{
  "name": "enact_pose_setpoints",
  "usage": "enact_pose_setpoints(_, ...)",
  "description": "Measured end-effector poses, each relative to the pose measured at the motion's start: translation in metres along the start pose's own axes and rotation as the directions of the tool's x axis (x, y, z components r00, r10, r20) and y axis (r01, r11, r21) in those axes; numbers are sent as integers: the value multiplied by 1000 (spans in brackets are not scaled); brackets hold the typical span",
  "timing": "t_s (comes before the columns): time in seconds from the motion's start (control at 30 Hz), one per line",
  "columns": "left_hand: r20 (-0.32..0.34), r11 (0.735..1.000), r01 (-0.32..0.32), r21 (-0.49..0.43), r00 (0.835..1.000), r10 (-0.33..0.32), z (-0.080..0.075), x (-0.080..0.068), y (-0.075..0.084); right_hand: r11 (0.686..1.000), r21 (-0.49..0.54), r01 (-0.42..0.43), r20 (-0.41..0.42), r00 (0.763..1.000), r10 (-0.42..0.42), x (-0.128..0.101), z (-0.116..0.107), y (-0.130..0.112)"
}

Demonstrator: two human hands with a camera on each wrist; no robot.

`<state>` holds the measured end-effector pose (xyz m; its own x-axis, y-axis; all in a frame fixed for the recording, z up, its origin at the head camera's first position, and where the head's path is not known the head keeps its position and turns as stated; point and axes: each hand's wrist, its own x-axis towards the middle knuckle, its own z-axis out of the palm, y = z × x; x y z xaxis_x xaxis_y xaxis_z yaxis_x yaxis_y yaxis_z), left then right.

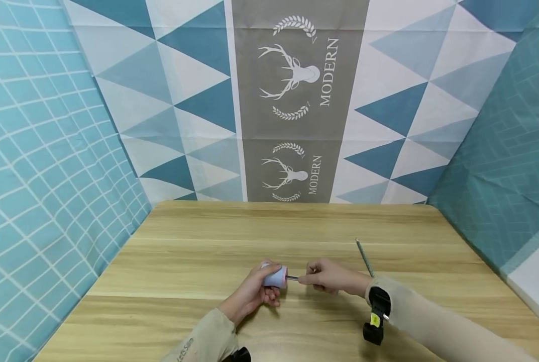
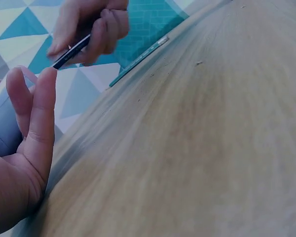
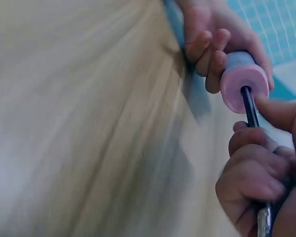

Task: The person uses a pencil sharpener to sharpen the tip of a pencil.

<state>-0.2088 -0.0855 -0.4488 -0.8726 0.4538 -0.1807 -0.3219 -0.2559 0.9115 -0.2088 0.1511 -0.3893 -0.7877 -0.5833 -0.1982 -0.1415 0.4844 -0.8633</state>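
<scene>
Wooden table [image 1: 206,261] with triangle-print cloth behind: from the head view, the left hand [image 1: 251,294] is wrapped round a little pink-and-blue sharpener [image 1: 275,275], probably to steady it. The right hand [image 1: 330,276] pinches a pencil [image 1: 292,277] poking into its end, and a spare pencil [image 1: 364,257] lies just past that wrist. The left wrist view shows the pencil [image 2: 71,52] clamped in curled fingers, and the right wrist view shows it [image 3: 250,106] seated dead centre in the sharpener's pink face [image 3: 244,89].

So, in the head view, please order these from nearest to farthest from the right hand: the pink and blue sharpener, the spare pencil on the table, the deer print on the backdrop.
1. Pink and blue sharpener: just left of the right hand, gripped by the left hand.
2. Spare pencil: on the table, just behind the wrist to the right.
3. Deer print: on the backdrop, far behind.
</scene>
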Motion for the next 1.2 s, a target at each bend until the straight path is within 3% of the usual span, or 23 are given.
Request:
enact_pose_setpoints(0.03, 3, 1000, 3, -10, 1000, -3, 0, 0, 0, 990, -107, 96, -23, 995, -99, -2, 0, -1)
enact_pose_setpoints(0.07, 5, 1000, 5, -20, 1000, -5, -1, 0, 0, 948, -250, 199, -32, 976, -213, -4, 0, -1)
enact_pose_setpoints(0.1, 9, 1000, 7, -30, 1000, -6, -1, 0, 0, 852, -432, 297, -23, 940, -340, -6, 1, -2)
enact_pose_setpoints(0.13, 12, 999, 10, -40, 1000, -9, -1, 0, 0, 699, -614, 367, 6, 888, -461, -7, 1, -2)
enact_pose_setpoints(0.17, 15, 998, 15, -53, 1000, -14, -1, 0, 0, 499, -775, 388, 45, 822, -568, -8, 1, -1)
enact_pose_setpoints(0.2, 13, 997, 20, -69, 1000, -20, -2, 0, 0, 291, -884, 366, 94, 749, -655, -7, 1, 0)
enact_pose_setpoints(0.23, 7, 996, 26, -86, 1000, -26, -2, 0, 1, 108, -944, 311, 141, 679, -720, -7, 1, 1)
enact_pose_setpoints(0.27, 2, 995, 32, -100, 999, -32, -2, 0, 1, -37, -969, 244, 185, 619, -763, -5, 1, 2)
enact_pose_setpoints(0.3, -4, 993, 39, -111, 999, -40, -3, 0, 2, -132, -973, 187, 217, 573, -790, -2, 2, 3)
enact_pose_setpoints(0.33, -10, 991, 45, -124, 999, -47, -3, 0, 2, -182, -971, 152, 236, 541, -807, 1, 2, 5)
enact_pose_setpoints(0.37, -18, 989, 52, -135, 998, -55, -4, 0, 2, -205, -970, 131, 243, 518, -820, 4, 3, 6)
enact_pose_setpoints(0.4, -28, 988, 56, -142, 998, -61, -4, 0, 2, -200, -971, 128, 237, 500, -833, 7, 3, 7)
enact_pose_setpoints(0.47, -43, 987, 59, -151, 997, -67, -3, 0, 2, -143, -980, 138, 193, 488, -851, 13, 6, 8)
enact_pose_setpoints(0.53, -62, 987, 59, -151, 996, -69, -2, 0, 2, -22, -985, 173, 111, 523, -845, 16, 9, 9)
enact_pose_setpoints(0.6, -79, 987, 55, -149, 995, -68, -1, 0, 2, 182, -958, 221, -8, 616, -788, 16, 12, 7)
enact_pose_setpoints(0.73, -83, 992, 41, -117, 995, -51, 1, 0, 2, 670, -712, 210, -208, 848, -487, 11, 14, -1)
enact_pose_setpoints(0.8, -77, 995, 39, -97, 996, -46, 1, 0, 2, 848, -508, 150, -224, 928, -299, 11, 11, -7)
enact_pose_setpoints(0.83, -75, 995, 38, -88, 996, -44, 2, 0, 2, 916, -384, 114, -203, 958, -204, 11, 10, -9)
enact_pose_setpoints(0.87, -75, 996, 38, -80, 996, -44, 2, 0, 1, 964, -260, 61, -167, 980, -107, 11, 7, -10)
enact_pose_setpoints(0.93, -69, 998, 36, -58, 997, -40, 1, 0, 1, 996, -34, -81, -63, 995, 78, 13, 2, -11)
enact_pose_setpoints(1.03, -44, 999, 31, -30, 999, -33, 1, 0, 1, 945, 149, -291, 97, 955, 279, 14, -5, -11)
enact_pose_setpoints(1.1, -28, 999, 22, -25, 999, -23, 1, 1, 0, 932, 153, -330, 142, 940, 310, 15, -8, -10)
enact_pose_setpoints(1.2, -22, 999, 19, -43, 1000, -20, 0, 2, 0, 979, 73, -188, 96, 979, 181, 12, -12, -10)
